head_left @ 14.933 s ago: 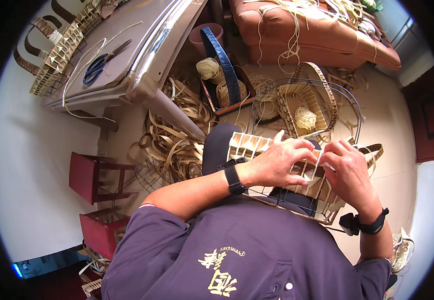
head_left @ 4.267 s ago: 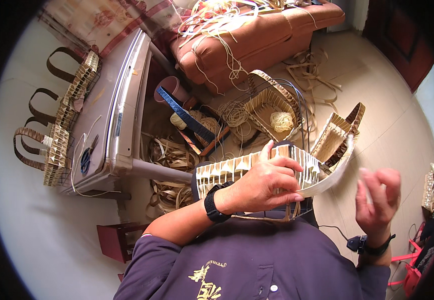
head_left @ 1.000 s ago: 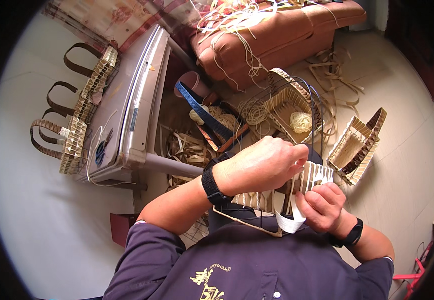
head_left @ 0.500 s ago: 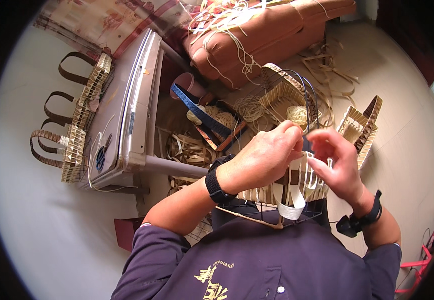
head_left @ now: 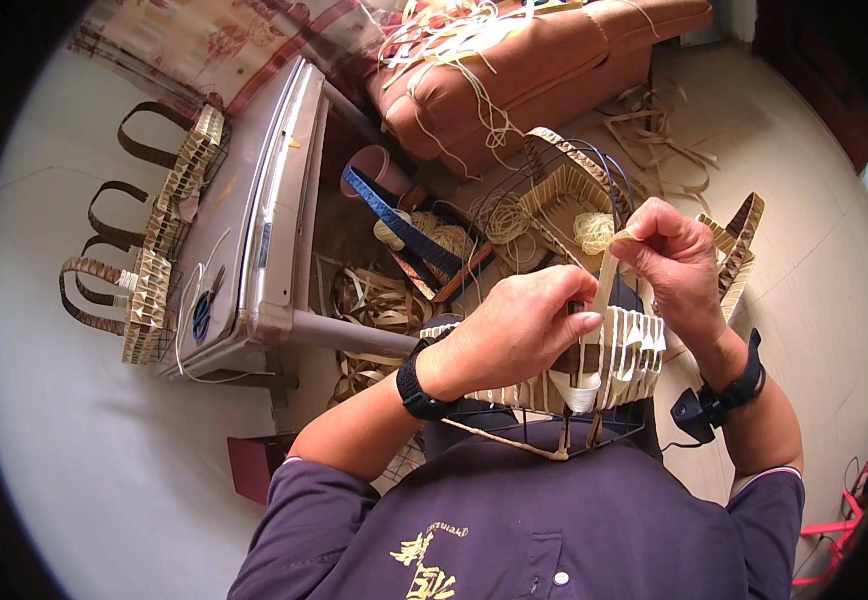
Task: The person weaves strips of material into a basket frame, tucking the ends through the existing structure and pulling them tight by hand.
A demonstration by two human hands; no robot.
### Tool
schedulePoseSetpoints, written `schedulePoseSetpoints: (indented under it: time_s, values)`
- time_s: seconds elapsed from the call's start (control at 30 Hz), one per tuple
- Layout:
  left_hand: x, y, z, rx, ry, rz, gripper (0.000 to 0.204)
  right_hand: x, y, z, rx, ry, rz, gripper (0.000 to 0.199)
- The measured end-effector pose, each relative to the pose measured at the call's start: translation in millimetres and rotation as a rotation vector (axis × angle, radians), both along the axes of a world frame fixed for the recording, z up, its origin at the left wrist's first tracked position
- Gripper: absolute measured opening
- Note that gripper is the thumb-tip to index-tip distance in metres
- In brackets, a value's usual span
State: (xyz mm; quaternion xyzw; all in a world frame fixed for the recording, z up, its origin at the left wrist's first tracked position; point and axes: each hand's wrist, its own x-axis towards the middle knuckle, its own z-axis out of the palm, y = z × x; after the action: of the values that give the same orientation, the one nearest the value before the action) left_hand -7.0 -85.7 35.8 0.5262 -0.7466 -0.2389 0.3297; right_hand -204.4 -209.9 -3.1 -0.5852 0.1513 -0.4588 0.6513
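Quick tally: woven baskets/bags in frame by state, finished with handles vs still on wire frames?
Finished bags with brown handles: 2, upper bag and lower bag, left of the table.
On wire frames: 3, basket in the hands, floor basket, small basket.
Total: 5

I logged the half-woven basket on the lap, left hand upon its near wall, right hand above it to the right, pinching a strip that rose from the weave. Finished baskets lay far left, beside the bench. A sofa stood behind; a wire frame sat between.
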Motion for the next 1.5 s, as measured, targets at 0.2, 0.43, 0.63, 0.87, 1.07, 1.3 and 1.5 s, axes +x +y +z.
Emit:
schedulePoseSetpoints:
  time_s: [0.2, 0.43, 0.63, 0.87, 1.07, 1.3, 1.5]
  values:
    - [-2.2, 2.3, -5.1, -0.072, -0.092, -0.027, 0.021, 7.7, -2.9, 2.9, -0.071, -0.05, -0.087, 0.021]
    - [-12.9, 0.2, -5.1, -0.071, -0.118, 0.099, 0.014, -14.4, 1.5, 27.5, -0.309, -0.06, -0.169, 0.018]
    - [-21.7, -0.9, -8.2, -0.134, -0.145, 0.159, 0.014, -37.4, 18.8, 69.7, -1.372, 0.687, -0.666, 0.042]
    - [-21.5, -1.4, -15.5, -0.187, -0.187, 0.134, 0.013, -47.2, 28.8, 50.8, -1.352, 0.917, -0.361, 0.009]
    - [-22.0, 0.7, -15.6, -0.186, -0.209, 0.136, 0.014, -55.0, 45.5, 37.6, -1.17, 0.982, -0.287, 0.009]
    - [-18.5, 1.1, -14.0, -0.166, -0.222, 0.122, 0.015, -53.5, 47.4, 38.4, -1.287, 0.995, -0.303, 0.01]
    - [-9.8, 4.0, -6.4, -0.044, -0.125, 0.062, 0.013, -58.9, 36.0, 22.6, -0.887, 0.913, -0.118, 0.006]
